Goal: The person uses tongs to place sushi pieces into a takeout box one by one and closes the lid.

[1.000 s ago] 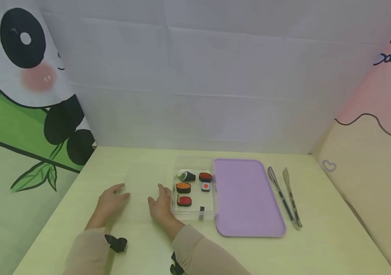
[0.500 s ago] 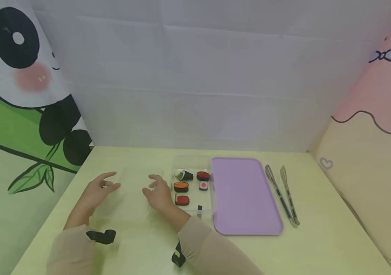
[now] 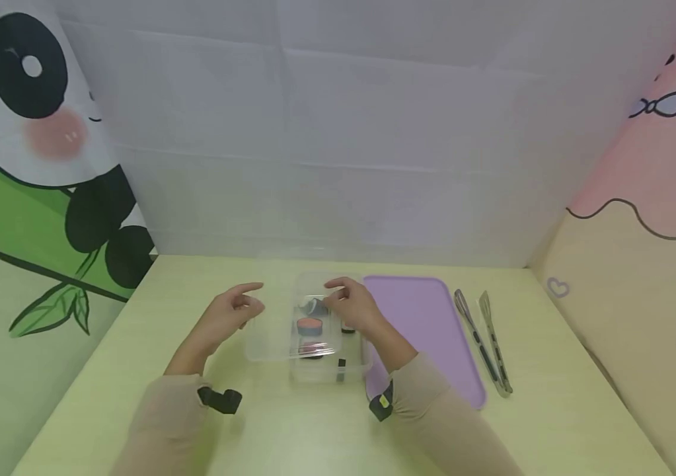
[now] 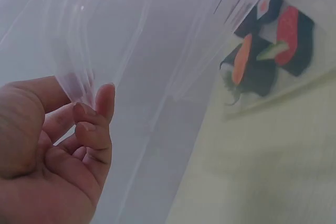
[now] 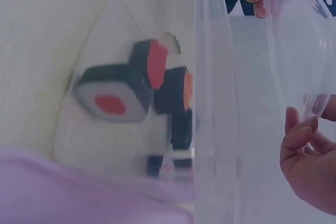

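Note:
A clear plastic lid (image 3: 269, 340) hangs over the left part of a clear plastic box (image 3: 326, 375), tilted in the wrist views. My left hand (image 3: 227, 320) pinches its left edge between thumb and fingers; the grip shows closely on the lid (image 4: 131, 30) in the left wrist view. On the opposite edge, my right hand (image 3: 358, 305) pinches the lid too, thumb against fingers (image 5: 299, 135). Inside the box lie several sushi pieces, among them an orange-topped one (image 3: 310, 326) seen through the lid and a square roll with a red centre (image 5: 113, 98).
Right of the box lies a purple tray (image 3: 421, 330), its left part under my right forearm. Farther right are a whisk-like metal utensil (image 3: 477, 337) and a slim turner-like utensil (image 3: 495, 344). A white sheet (image 3: 338, 132) stands behind the table.
Both hands have risen off the left side of the table and moved right with the lid, which now overlaps the box. The box, tray and utensils stay in place.

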A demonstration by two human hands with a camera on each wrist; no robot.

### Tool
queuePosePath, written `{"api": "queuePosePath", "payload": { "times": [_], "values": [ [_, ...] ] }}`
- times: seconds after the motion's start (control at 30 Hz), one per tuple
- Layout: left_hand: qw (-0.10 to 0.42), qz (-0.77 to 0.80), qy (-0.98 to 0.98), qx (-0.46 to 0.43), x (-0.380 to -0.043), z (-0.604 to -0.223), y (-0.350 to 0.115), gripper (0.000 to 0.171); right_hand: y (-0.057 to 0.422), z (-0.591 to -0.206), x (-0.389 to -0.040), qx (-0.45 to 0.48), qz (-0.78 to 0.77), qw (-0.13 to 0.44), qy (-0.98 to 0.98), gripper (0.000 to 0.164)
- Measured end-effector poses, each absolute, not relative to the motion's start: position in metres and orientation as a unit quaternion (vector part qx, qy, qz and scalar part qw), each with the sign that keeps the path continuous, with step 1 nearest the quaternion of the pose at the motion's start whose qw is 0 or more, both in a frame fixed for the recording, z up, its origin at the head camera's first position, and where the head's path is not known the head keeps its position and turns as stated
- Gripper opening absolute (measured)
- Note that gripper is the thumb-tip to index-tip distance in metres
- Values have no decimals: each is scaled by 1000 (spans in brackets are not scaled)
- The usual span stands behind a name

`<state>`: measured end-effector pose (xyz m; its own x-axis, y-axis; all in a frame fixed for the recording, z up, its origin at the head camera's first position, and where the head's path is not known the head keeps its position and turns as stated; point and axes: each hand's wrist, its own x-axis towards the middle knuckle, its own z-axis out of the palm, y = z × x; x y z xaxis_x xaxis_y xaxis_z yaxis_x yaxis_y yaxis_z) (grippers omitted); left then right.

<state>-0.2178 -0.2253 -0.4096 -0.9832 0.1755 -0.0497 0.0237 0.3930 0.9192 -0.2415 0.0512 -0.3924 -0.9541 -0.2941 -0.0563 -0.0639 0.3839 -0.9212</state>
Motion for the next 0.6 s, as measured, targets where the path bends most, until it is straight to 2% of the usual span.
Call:
{"api": "queuePosePath", "payload": {
  "times": [0.23, 0.33, 0.5, 0.6],
  "values": [
    [63, 567, 816, 91, -235, -418, -185, 53, 93, -395, -250, -91, -563, 97, 815, 31],
    [51, 571, 814, 96, -240, -419, -172, 53, 105, -394, -252, -81, -581, 96, 804, 35],
    [22, 587, 804, 85, -246, -417, -158, 59, 118, -390, -256, -59, -610, 100, 784, 51],
    [13, 587, 806, 79, -250, -416, -155, 49, 126, -390, -260, -66, -613, 103, 781, 50]
  ]
}}
